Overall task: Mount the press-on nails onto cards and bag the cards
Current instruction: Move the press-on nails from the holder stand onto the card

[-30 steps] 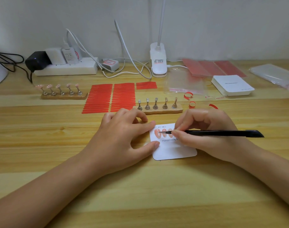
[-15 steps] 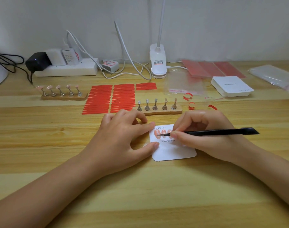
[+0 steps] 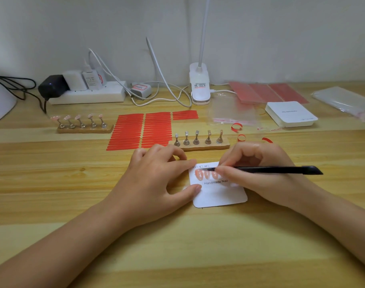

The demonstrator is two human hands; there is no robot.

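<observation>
A white card (image 3: pixel 219 194) printed "Handmade Nail" lies on the wooden table with three pink press-on nails (image 3: pixel 206 174) showing in a row near its top. My left hand (image 3: pixel 156 183) presses the card's left edge with forefinger and thumb. My right hand (image 3: pixel 258 173) grips a black pen-like tool (image 3: pixel 281 169), its tip over the card's top above the nails; this hand hides the card's right part. An empty nail stand (image 3: pixel 198 142) sits just behind my hands. A second stand (image 3: pixel 83 124) with pink nails on its pegs is at the left.
Red adhesive strips (image 3: pixel 140 129) lie behind my left hand. Clear bags (image 3: pixel 231 113), a stack of white cards (image 3: pixel 289 114), red sheets (image 3: pixel 266 92) and more bags (image 3: pixel 343 102) are at the back right. A power strip (image 3: pixel 88 96) and clip lamp (image 3: pixel 199 86) line the wall.
The tool's tip has shifted from the nails to the card's top edge above them. My left hand has stayed in place on the card.
</observation>
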